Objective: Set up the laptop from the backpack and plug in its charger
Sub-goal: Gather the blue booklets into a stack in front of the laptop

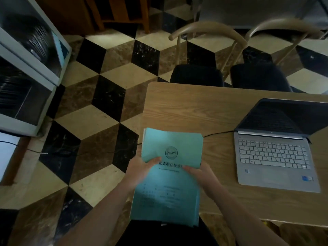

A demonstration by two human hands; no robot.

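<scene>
An open silver laptop [275, 153] with a dark screen stands on the wooden table [186, 107] at the right. A black charger cable [218, 133] runs from its left side across the table and off the left edge to the floor. I hold a stack of teal booklets [170, 176] over the table's near left corner. My left hand [142, 167] grips the stack's left edge with the thumb on top. My right hand [200, 173] grips its right edge. A black bag [165, 233], likely the backpack, lies below the booklets on my lap.
Two chairs [197, 75] with black seats and curved beige backs stand at the table's far side. A white cabinet [26, 68] with dark stacked items stands at the left. The floor is a cube-patterned tile. A cable end [42, 153] lies on the floor at the left.
</scene>
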